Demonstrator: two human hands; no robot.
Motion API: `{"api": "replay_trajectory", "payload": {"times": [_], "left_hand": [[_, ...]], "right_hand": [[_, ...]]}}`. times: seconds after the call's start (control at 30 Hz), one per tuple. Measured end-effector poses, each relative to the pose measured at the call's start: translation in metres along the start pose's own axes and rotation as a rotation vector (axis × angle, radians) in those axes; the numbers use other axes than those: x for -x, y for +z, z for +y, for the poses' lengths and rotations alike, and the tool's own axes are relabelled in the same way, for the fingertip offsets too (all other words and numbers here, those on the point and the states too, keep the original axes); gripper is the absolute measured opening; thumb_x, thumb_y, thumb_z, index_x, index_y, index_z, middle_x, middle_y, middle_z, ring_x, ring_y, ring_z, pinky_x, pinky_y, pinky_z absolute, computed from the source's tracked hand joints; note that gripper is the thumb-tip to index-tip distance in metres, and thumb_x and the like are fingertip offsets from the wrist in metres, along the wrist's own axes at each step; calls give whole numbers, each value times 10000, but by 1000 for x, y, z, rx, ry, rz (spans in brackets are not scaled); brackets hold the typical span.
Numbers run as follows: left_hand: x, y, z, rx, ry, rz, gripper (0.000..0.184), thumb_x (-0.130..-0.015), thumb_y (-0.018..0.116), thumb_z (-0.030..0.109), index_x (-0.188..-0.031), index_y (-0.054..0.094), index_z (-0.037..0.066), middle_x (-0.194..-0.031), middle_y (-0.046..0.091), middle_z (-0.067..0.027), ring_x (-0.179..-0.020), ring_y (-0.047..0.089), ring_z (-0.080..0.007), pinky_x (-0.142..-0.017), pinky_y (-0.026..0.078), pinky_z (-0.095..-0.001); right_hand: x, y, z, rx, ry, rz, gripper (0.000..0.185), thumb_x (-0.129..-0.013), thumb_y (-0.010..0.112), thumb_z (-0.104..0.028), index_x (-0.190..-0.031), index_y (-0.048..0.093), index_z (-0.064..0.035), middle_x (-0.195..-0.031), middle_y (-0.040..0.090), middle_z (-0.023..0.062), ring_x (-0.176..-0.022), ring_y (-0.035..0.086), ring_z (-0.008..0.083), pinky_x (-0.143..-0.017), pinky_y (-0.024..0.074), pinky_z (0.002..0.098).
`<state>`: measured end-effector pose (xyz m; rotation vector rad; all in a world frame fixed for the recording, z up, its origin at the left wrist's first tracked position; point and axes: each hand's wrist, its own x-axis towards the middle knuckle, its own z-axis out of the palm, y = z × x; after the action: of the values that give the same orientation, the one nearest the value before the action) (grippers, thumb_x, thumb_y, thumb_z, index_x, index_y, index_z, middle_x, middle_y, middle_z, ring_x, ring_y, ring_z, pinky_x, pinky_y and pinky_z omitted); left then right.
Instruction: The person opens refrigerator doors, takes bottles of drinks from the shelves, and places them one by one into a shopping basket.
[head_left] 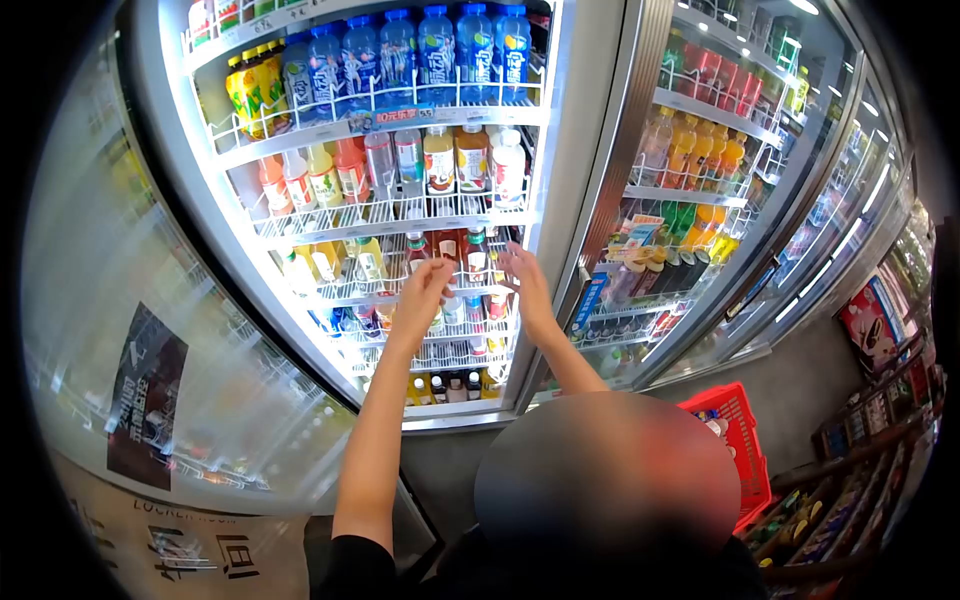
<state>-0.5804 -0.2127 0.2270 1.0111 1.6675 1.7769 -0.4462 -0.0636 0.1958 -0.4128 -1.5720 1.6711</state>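
My left hand (427, 287) reaches in front of an open drinks fridge, its fingers loosely bent and nothing visible in them. To its right, my right hand (527, 283) is held up with the fingers apart and empty. Between and just behind the hands stands a dark-capped bottle (477, 257) on a wire shelf (385, 293). A red-brown bottle (447, 243) is partly hidden by my left hand. Yellowish bottles (370, 260) share that shelf to the left. I cannot tell whether either hand touches a bottle.
An open glass door (190, 260) stands on the left. Blue bottles (437, 50) fill an upper shelf. Closed fridge doors (745, 240) run along the right. A red basket (748, 440) holding goods is on the floor, near a snack rack (850, 490). A blurred patch covers the lower middle.
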Motion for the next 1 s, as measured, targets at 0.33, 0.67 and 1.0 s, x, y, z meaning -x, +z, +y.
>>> {"api": "replay_trajectory", "payload": {"times": [0.33,0.67,1.0], "left_hand": [[-141,13,-11,53,143,-35,339,-1021,451,302,-1191,611,57,-1080,654,-30,-968,592,-104,-835,434,-271],[-231,31,-18,142,164,-68,522,-1036,397,351,-1325,504,-70,-1319,571,-163,-1251,519,-228,-1081,352,-320],[-274,63,-24,229,-60,-190,706,-1011,389,508,-1497,285,6,-1539,327,-116,-1416,300,-234,-1155,199,-340]], "right_hand": [[-154,30,20,342,-334,403,537,-967,459,-179,-1449,311,5,-1401,419,248,-1279,440,347,-1077,329,381],[-207,20,2,216,-118,553,495,-840,464,-21,-1334,475,-6,-1248,572,194,-1156,552,287,-999,407,350],[-252,-13,52,408,16,506,597,-771,500,-25,-1367,466,-46,-1150,606,160,-1089,584,238,-879,477,336]]}}
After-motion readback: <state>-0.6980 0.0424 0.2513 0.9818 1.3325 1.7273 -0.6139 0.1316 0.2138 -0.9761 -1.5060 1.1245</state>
